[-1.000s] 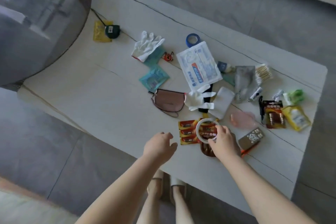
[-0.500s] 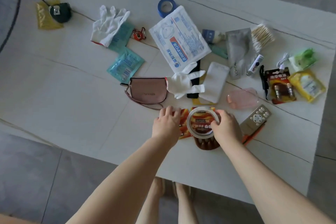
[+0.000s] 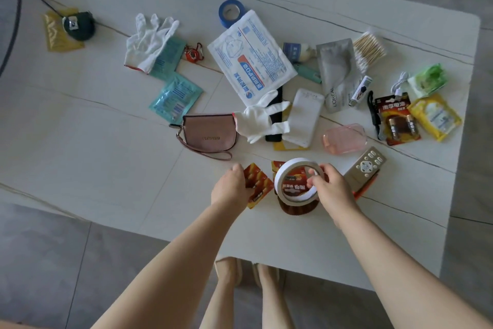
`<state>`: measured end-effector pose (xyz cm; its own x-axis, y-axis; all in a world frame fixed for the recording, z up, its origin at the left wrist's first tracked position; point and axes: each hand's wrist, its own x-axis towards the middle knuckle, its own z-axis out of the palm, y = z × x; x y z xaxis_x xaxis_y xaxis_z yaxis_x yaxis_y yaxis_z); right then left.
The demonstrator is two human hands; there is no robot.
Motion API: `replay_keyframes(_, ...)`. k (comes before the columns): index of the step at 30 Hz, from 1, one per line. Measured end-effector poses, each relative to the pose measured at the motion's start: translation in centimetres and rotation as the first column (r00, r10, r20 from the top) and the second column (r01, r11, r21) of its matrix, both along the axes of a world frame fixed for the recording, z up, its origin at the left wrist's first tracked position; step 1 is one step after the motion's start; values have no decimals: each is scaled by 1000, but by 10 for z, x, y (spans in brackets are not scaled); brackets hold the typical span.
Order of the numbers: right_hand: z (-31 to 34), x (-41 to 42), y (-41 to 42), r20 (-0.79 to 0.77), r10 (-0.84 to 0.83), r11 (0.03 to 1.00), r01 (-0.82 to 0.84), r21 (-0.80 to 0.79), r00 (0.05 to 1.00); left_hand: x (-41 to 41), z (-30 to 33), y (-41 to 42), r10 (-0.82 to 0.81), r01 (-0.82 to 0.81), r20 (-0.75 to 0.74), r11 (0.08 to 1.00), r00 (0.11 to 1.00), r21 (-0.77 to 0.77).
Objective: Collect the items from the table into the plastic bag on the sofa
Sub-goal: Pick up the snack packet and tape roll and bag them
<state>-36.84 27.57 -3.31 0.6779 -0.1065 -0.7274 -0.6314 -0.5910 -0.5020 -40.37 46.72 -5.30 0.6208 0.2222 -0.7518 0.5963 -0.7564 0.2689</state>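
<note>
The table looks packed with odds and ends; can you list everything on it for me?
White cotton gloves: 2, white, one far left, one mid-table.
Teal foil sachets: 2, teal, by the left glove.
Blue tape roll: 1, far edge.
Face-mask packet: 1, white, centre.
Pink wristlet pouch: 1, pink-brown, centre.
Cotton-swab bundle: 1, tan, right.
Orange battery packs: at least 3, one right, two near the hands.
Grey remote control: 1, near right.
White tape roll: 1, lifted off the table.
Marble-look table: 1, white.
Left hand: grips a battery pack.
Right hand: holds the white tape roll.
</note>
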Motion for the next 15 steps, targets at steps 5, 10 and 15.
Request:
replay_keyframes(5, 2, 0, 3, -70, -103, 991, 108, 76, 992, 5, 8, 9, 692, -704, -189, 609, 697, -366)
replay_keyframes(10, -1, 1, 8, -101, -90, 982, 105, 158, 991, 18, 2, -1, 693, -720, -243, 565, 679, -404)
replay_keyframes(15, -6, 0, 22, -107, -58, 963, 84, 256, 993, 16, 1, -18, 597, -696, -386, 467, 703, -545)
